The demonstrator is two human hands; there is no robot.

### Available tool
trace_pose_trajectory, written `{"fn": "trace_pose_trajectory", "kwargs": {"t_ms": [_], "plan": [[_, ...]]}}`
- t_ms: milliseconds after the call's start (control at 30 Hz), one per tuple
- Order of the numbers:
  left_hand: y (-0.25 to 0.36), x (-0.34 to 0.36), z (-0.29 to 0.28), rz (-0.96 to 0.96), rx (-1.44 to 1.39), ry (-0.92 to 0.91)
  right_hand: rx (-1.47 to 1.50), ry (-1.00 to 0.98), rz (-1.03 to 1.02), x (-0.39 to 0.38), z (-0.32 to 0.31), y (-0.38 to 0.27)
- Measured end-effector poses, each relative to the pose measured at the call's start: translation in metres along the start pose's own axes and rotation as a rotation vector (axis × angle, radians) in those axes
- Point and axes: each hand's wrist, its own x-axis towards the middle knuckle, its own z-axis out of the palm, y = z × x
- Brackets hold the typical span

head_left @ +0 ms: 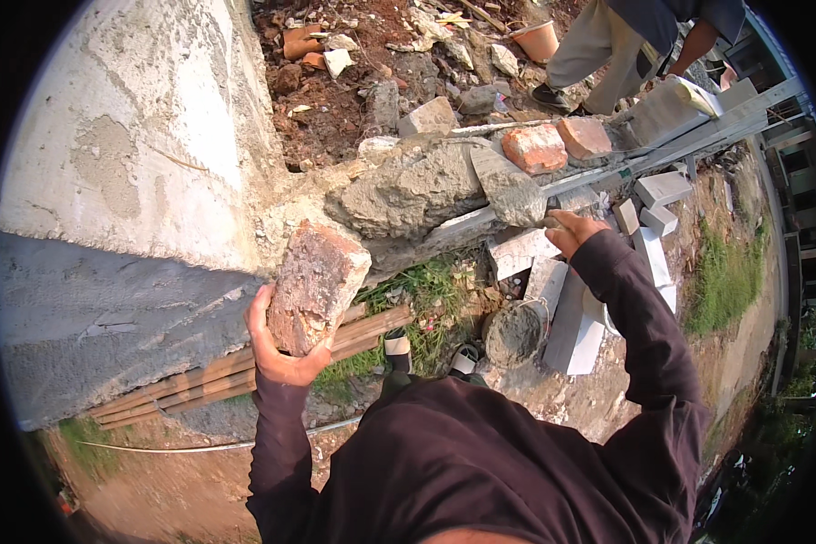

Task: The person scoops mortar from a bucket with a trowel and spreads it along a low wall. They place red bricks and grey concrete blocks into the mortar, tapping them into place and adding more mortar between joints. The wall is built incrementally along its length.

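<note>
My left hand [286, 358] is closed around a rough reddish brick [315, 281], held up in front of the plastered wall corner. Its fingers wrap the brick's lower left side. My right hand [576, 231] grips a trowel [508, 186] whose grey, mortar-coated blade lies over the top of the low wall. Most of the trowel's handle is hidden in the fist. Left of the blade a thick heap of wet mortar [408, 190] covers the wall top. Right of the blade sit two bricks, one orange-red [535, 149] and one paler [585, 138].
A co-worker [598, 54] stands beyond the wall at upper right, near a grey block [671, 111]. A mortar bucket [514, 334] stands by my feet, with pale blocks [573, 322] beside it. Wooden planks [245, 370] lie at left. Rubble [335, 62] covers the ground behind the wall.
</note>
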Motion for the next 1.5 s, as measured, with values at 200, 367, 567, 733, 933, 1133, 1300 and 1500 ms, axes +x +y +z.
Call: {"fn": "trace_pose_trajectory", "kwargs": {"t_ms": [200,367,567,733,933,1133,1300,1500], "plan": [[0.011,0.039,0.014,0.147,0.289,-0.121,0.554,-0.141,0.026,-0.023,0.036,-0.008],[0.019,0.116,0.058,0.410,0.473,-0.457,0.756,0.075,0.031,-0.075,0.051,0.042],[0.002,0.180,0.163,0.549,0.612,-0.668,0.989,0.290,0.227,-0.125,0.122,0.122],[-0.003,0.189,0.194,0.456,0.715,-0.735,1.098,0.329,0.343,-0.146,0.169,0.153],[-0.001,0.186,0.196,0.394,0.669,-0.788,1.153,0.264,0.418,-0.142,0.185,0.158],[0.006,0.186,0.200,0.316,0.710,-0.855,1.134,0.233,0.418,-0.128,0.187,0.156],[0.006,0.185,0.200,0.316,0.748,-0.873,1.121,0.208,0.455,-0.128,0.196,0.162],[0.001,0.181,0.209,0.449,0.804,-0.834,1.186,0.208,0.487,-0.136,0.215,0.178]]}}
